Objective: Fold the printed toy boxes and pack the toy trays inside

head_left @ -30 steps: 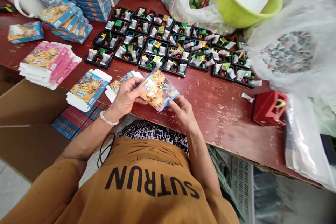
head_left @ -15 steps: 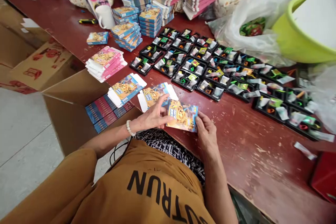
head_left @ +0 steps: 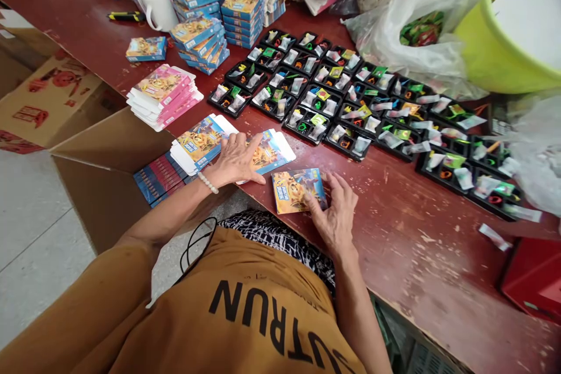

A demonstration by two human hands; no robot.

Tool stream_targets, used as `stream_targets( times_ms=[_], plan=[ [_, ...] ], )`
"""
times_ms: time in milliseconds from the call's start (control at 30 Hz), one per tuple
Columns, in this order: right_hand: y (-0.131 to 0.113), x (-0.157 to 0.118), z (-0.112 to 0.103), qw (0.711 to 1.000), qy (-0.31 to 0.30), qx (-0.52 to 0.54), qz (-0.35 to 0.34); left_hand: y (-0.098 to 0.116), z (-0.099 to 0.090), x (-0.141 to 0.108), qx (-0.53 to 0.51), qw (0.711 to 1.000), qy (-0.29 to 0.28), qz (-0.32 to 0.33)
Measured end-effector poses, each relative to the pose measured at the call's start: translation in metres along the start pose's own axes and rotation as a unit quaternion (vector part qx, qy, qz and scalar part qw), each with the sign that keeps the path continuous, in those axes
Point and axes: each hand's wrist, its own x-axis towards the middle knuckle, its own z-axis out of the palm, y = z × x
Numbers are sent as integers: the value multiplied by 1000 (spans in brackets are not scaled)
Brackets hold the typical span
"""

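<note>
In the head view my right hand [head_left: 336, 210] grips a small blue-and-yellow printed box [head_left: 289, 191] at the table's front edge, thumb on top and fingers along its right side. Spread fingers of my left hand [head_left: 234, 159] lie over two flat boxes with open white flaps. One is the left flat box [head_left: 199, 143]; the other is the right flat box [head_left: 272, 152], partly covered by the hand. Beyond them stand rows of black trays [head_left: 307, 124] filled with small packets and coloured bits.
Pink cartons [head_left: 164, 93] are stacked at the left, with finished-looking blue boxes [head_left: 199, 41] behind. A white mug [head_left: 158, 7] and a yellow-black cutter [head_left: 125, 16] stand near them. Below the edge is an open cardboard box [head_left: 87, 187]. A green tub [head_left: 495, 41] sits at the right.
My left hand has left the printed box and moved left onto the flat boxes. The printed box, in my right hand, is lower and slightly left. The whole view has shifted.
</note>
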Motion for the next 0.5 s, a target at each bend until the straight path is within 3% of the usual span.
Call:
stream_targets(
  times_ms=[200,400,500],
  plan=[
    [-21,-23,12,993,-54,-57,-83,-7,-10,25,-27,997,-41,-56],
    [-27,-26,16,987,-87,-91,-104,-8,-3,26,-112,993,-1,-46],
    [-25,-25,15,983,-100,-93,-121,-20,-7,25,-151,988,22,-37]
  ],
)
